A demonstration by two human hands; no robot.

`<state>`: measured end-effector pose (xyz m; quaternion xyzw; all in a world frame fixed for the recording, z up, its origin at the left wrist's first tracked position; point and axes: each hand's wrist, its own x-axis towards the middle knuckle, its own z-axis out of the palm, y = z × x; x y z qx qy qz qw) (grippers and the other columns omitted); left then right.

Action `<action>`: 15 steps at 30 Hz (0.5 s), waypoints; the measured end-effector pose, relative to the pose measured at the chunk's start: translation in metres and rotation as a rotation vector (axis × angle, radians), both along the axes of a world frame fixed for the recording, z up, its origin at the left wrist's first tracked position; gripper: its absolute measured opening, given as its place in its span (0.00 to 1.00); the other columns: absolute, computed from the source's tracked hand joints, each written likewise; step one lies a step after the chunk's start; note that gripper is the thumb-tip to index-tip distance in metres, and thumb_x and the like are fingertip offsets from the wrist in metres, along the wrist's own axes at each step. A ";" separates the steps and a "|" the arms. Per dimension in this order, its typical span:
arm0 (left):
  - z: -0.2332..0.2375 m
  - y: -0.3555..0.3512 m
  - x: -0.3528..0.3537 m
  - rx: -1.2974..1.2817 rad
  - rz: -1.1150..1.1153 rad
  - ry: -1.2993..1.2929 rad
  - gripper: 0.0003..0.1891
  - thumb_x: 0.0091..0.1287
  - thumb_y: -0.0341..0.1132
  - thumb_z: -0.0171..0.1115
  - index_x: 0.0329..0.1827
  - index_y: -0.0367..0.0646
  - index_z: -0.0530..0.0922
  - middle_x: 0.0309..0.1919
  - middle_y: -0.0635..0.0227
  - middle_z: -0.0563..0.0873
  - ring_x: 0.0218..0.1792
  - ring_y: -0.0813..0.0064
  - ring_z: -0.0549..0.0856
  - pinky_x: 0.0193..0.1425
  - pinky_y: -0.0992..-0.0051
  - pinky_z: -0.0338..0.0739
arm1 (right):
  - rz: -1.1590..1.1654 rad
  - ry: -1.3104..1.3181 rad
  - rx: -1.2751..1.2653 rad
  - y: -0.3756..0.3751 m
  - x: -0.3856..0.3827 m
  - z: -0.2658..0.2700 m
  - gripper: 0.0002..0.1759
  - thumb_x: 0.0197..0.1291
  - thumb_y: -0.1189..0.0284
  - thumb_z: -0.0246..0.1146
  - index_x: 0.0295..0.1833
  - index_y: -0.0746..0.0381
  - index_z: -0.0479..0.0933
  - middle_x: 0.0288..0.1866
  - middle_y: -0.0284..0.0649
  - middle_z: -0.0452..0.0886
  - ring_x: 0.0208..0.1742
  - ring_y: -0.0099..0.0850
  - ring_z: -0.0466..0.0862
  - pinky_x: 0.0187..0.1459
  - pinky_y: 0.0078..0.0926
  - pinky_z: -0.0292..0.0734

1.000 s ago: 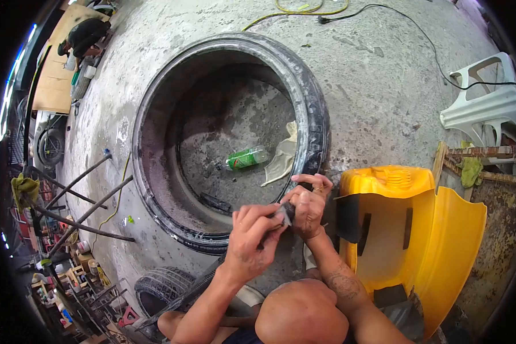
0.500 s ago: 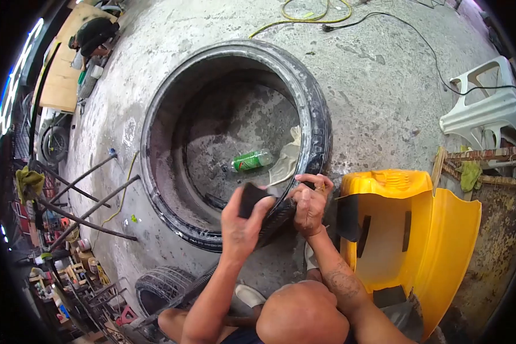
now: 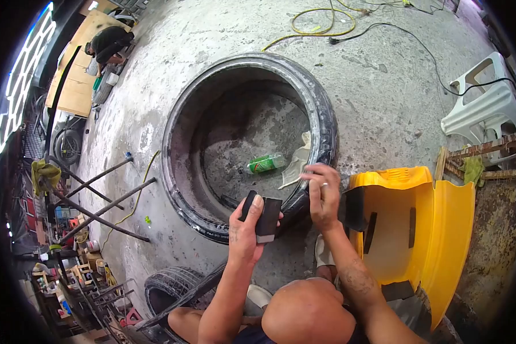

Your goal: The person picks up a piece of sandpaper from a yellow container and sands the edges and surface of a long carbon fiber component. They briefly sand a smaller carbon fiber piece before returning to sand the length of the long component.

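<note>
- A second ago the two hands were pressed together at the near rim of the tyre [image 3: 325, 123]; they have since come apart.
- The left hand [image 3: 245, 232] has lifted clear of the rubber. It is closed round a black block [image 3: 268, 215], with the thumb laid along the block's upper face.
- The right hand [image 3: 324, 198] has let go of the rim and hangs just above the sidewall. Its fingers are loosely bent, and I cannot tell whether they pinch anything.
- The contact with the tyre is therefore broken for now. The block is raised toward the person and sits between the two hands, near the right one but not touching it.
- The black block is flat and rectangular, matt and dark, with a paler grey band at its lower end. A second dark edge shows behind the thumb.
- The tyre lies flat on the concrete floor [image 3: 384, 86]. A green bottle [image 3: 265, 163] and a pale cloth [image 3: 297, 163] lie inside its ring.
- A yellow plastic shell [image 3: 441, 218] stands just to the right.
</note>
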<state>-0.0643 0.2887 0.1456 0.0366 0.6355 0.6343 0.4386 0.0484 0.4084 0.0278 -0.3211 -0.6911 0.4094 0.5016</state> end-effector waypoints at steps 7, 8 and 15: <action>0.015 -0.013 0.027 0.093 0.013 -0.006 0.12 0.77 0.40 0.66 0.48 0.38 0.82 0.40 0.66 0.88 0.36 0.77 0.88 0.40 0.76 0.84 | 0.607 0.194 -0.707 -0.040 0.037 0.080 0.18 0.62 0.85 0.71 0.58 0.64 0.82 0.65 0.45 0.78 0.58 0.27 0.84 0.55 0.24 0.82; 0.019 -0.013 0.030 0.117 0.032 0.014 0.12 0.77 0.39 0.66 0.47 0.38 0.82 0.40 0.68 0.88 0.37 0.79 0.87 0.40 0.77 0.83 | 0.606 0.195 -0.702 -0.042 0.038 0.079 0.18 0.62 0.85 0.71 0.58 0.64 0.82 0.65 0.45 0.78 0.58 0.27 0.84 0.55 0.24 0.82; 0.011 -0.041 0.024 0.061 0.121 0.039 0.11 0.76 0.38 0.68 0.48 0.38 0.83 0.39 0.72 0.87 0.37 0.81 0.86 0.43 0.79 0.82 | 0.745 0.438 -0.924 -0.055 0.049 0.063 0.14 0.61 0.84 0.74 0.50 0.65 0.81 0.58 0.43 0.85 0.57 0.27 0.85 0.62 0.27 0.83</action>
